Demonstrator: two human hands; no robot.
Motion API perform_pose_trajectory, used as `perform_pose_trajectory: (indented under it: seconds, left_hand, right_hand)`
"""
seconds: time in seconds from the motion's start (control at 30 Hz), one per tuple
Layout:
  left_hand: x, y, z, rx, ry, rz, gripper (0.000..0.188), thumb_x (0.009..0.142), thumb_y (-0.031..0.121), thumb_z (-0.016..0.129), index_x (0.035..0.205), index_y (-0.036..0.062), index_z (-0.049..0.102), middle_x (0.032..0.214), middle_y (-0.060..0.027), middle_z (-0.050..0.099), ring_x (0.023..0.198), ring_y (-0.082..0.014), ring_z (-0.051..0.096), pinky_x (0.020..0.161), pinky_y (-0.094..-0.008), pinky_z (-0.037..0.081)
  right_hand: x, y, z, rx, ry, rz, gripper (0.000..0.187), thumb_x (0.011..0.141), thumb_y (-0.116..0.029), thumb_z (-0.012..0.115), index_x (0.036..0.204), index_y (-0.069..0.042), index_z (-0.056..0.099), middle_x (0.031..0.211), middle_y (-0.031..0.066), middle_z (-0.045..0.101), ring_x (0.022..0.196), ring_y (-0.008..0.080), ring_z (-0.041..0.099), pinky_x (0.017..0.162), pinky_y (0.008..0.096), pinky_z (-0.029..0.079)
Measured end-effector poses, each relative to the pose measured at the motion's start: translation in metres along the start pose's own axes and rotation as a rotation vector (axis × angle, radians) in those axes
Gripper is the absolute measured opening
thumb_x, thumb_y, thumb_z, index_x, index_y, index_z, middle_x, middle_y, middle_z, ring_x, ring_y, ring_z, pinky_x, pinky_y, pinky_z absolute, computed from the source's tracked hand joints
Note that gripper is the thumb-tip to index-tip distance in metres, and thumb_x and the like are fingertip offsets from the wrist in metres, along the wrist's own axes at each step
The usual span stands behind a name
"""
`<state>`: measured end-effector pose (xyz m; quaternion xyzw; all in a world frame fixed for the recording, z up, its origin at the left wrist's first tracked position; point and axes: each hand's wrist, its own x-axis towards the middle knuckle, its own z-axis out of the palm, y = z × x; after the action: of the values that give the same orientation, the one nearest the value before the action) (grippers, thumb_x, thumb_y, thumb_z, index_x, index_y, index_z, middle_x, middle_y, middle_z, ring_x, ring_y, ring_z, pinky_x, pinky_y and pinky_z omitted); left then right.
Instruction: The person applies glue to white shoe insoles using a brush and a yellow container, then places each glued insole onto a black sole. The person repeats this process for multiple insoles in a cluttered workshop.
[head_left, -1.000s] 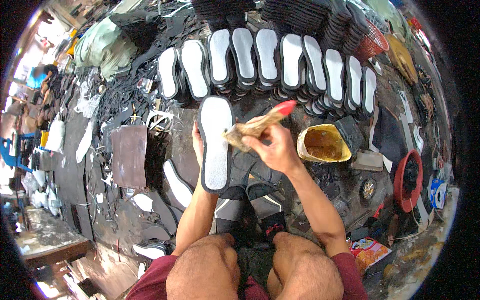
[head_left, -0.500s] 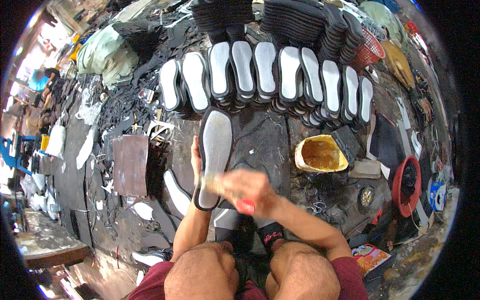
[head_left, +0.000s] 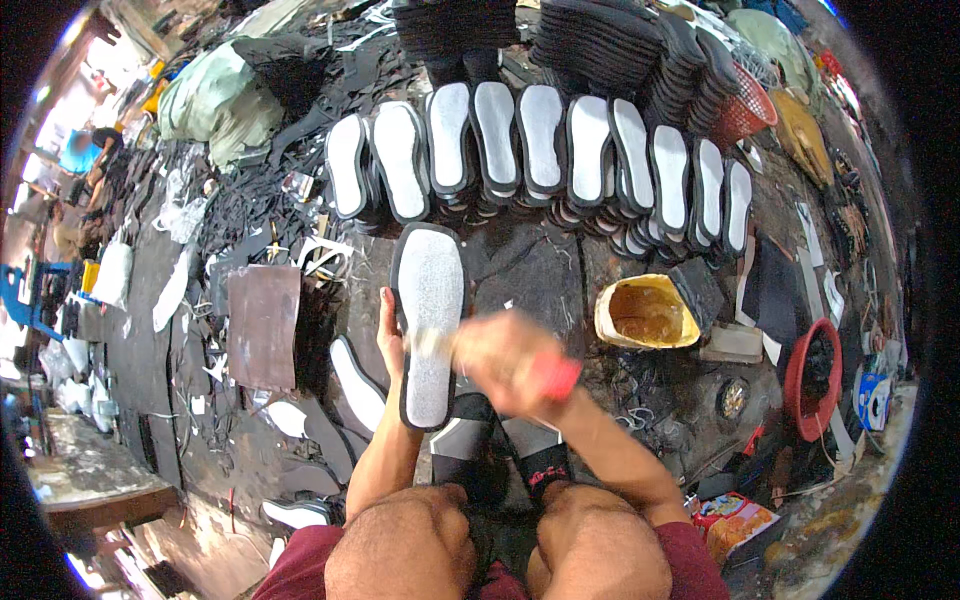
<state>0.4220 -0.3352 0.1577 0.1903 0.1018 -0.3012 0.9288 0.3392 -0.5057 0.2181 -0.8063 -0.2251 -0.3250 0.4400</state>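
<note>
My left hand [head_left: 391, 335] is closed round the left edge of a shoe sole [head_left: 430, 290], black-rimmed with a pale grey-white face turned up. In my right hand [head_left: 505, 362] is a brush with a red handle [head_left: 555, 378]; the hand is smeared by motion. The brush's pale bristles [head_left: 432, 343] are at the lower middle of the sole's face and look to touch it. A yellow-lined open container [head_left: 646, 312] with amber stuff inside stands to the right of my hands.
Beyond my hands, stacked soles [head_left: 543, 138] stand in a curved row, pale faces up. Taller black stacks [head_left: 600, 50] rise behind. A brown sheet [head_left: 264, 328] and dark scraps [head_left: 240, 225] lie left. At right sit a red basin [head_left: 812, 380] and a tin [head_left: 733, 398].
My right hand has moved up and to the right with the brush, and the bristles are a little higher on the sole. The sole now faces me more squarely.
</note>
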Motion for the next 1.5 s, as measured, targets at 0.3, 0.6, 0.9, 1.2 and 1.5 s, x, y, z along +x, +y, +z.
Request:
perform_pose_trajectory:
  seconds: [0.3,0.6,0.9,1.2,1.5]
  left_hand:
    - [-0.012,-0.014,0.022,0.031,0.136,0.003,0.077,0.095,0.064,0.049,0.141,0.0017,0.049,0.129,-0.0234,0.062,0.108,-0.0407,0.065,0.092,-0.0536,0.055]
    - [0.012,0.054,-0.006,-0.34,-0.053,-0.037,0.1,0.088,0.082,0.039,0.151,0.0033,0.038,0.138,-0.0213,0.055,0.122,-0.0369,0.059,0.105,-0.0463,0.047]
    - [0.186,0.249,-0.024,0.378,0.048,0.288,0.103,0.093,0.076,0.038,0.153,-0.0061,0.027,0.158,-0.0264,0.027,0.132,-0.0356,0.051,0.112,-0.044,0.04]
    - [0.056,0.184,-0.064,1.029,0.655,0.77,0.032,0.093,0.022,0.071,0.108,-0.0066,0.072,0.092,-0.011,0.074,0.073,-0.0161,0.071,0.065,-0.0257,0.055]
    - [0.073,0.181,-0.136,0.99,0.656,0.708,0.049,0.098,0.035,0.064,0.136,0.0042,0.059,0.118,-0.011,0.067,0.099,-0.016,0.064,0.084,-0.0292,0.05]
  right_hand:
    - [0.049,0.081,-0.016,-0.089,0.149,0.095,0.016,0.086,-0.009,0.075,0.102,-0.005,0.071,0.101,0.0112,0.073,0.089,0.0296,0.07,0.079,0.0378,0.055]
    - [-0.056,0.057,-0.062,0.019,0.574,0.65,0.029,0.091,-0.001,0.07,0.118,0.004,0.061,0.114,0.0094,0.066,0.107,0.0185,0.062,0.1,0.0349,0.048]
    - [-0.101,0.023,-0.052,0.102,0.608,0.847,0.032,0.092,-0.004,0.071,0.12,0.007,0.061,0.116,0.0089,0.066,0.107,0.0173,0.062,0.097,0.0324,0.047]
    - [-0.11,0.01,-0.083,-0.078,0.665,0.876,0.033,0.094,-0.003,0.069,0.123,0.007,0.059,0.118,0.0109,0.065,0.106,0.0167,0.061,0.097,0.0315,0.047]
    - [-0.117,0.021,-0.081,-0.025,0.641,0.889,0.037,0.094,-0.004,0.068,0.126,0.009,0.057,0.124,0.0144,0.063,0.113,0.0207,0.06,0.1,0.0347,0.047]
